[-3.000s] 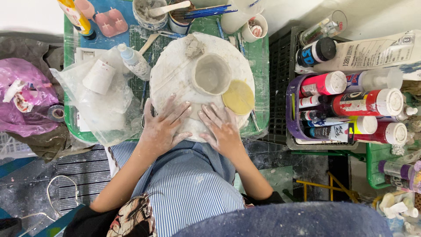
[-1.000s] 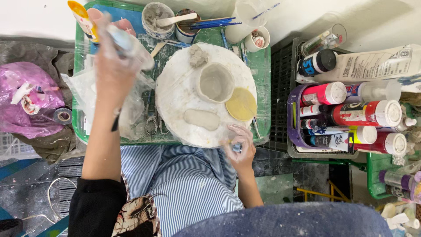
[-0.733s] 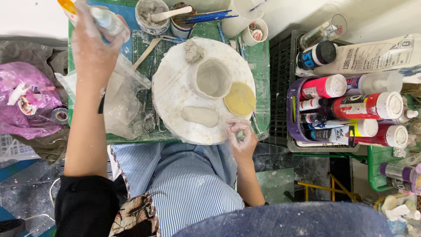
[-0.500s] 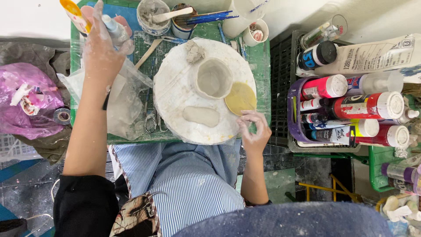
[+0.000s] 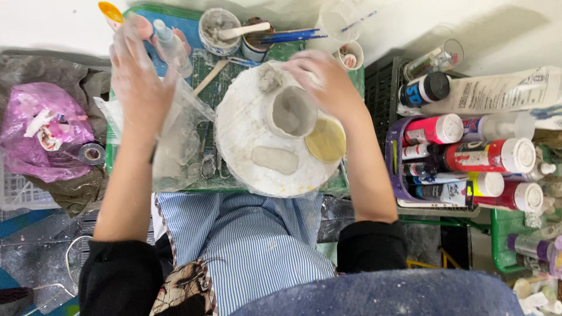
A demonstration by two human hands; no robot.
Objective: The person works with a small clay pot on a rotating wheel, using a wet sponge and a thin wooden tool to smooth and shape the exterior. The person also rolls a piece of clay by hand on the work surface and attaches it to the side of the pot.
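Your grey clay cup (image 5: 291, 111) stands upright, open-mouthed, on the white round board (image 5: 240, 126); the spray bottle (image 5: 172, 48) stands far left

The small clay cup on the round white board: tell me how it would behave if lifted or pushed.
The small clay cup looks grey, matte and still damp, so its thin wall would probably dent under squeezing fingers. It sits wide and squat on the round white board, so it seems unlikely to tip or roll. Damp clay may stick to the board rather than slide when pushed.
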